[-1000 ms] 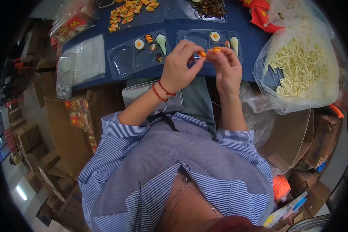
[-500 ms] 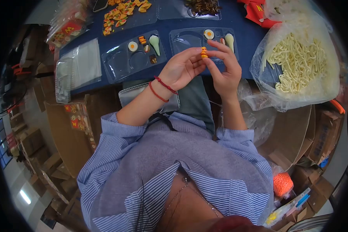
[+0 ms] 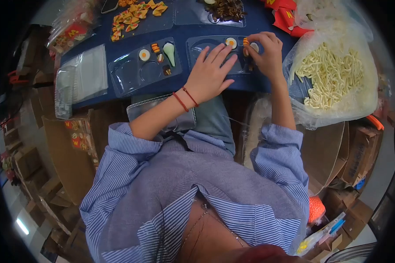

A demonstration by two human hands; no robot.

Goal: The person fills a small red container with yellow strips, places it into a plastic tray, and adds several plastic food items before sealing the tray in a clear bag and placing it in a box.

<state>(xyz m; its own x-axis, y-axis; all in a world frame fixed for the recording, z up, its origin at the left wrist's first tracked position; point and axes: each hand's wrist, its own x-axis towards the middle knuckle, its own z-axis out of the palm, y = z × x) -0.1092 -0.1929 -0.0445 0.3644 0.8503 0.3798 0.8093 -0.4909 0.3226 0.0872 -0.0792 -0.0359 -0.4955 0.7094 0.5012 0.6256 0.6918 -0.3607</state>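
Note:
My left hand (image 3: 210, 72) lies open, fingers spread, over the right-hand clear plastic tray (image 3: 196, 44). Its fingertips reach close to a miniature fried egg (image 3: 231, 43) in that tray. My right hand (image 3: 269, 55) pinches a small orange striped piece (image 3: 245, 41) at the tray's right side, and its fingers partly cover a pale spoon-shaped piece (image 3: 254, 46). To the left, a second clear tray (image 3: 126, 78) holds another miniature egg (image 3: 145, 55), an orange striped piece (image 3: 155, 47), a pale green spoon-shaped piece (image 3: 169, 53) and a small brown piece (image 3: 167, 70).
A plastic bag of cream-coloured noodle-like strands (image 3: 333, 79) lies at right. Behind are trays of orange folded pieces (image 3: 134, 17) and dark brown bits (image 3: 228, 11). Red packets (image 3: 285, 17) sit at back right, clear plastic sleeves (image 3: 90, 72) at left. Cardboard boxes (image 3: 68, 144) stand below.
My hands have parted. The right one has carried the orange striped piece to the tray's right side, and the left has opened and spread over the tray. The view has shifted slightly.

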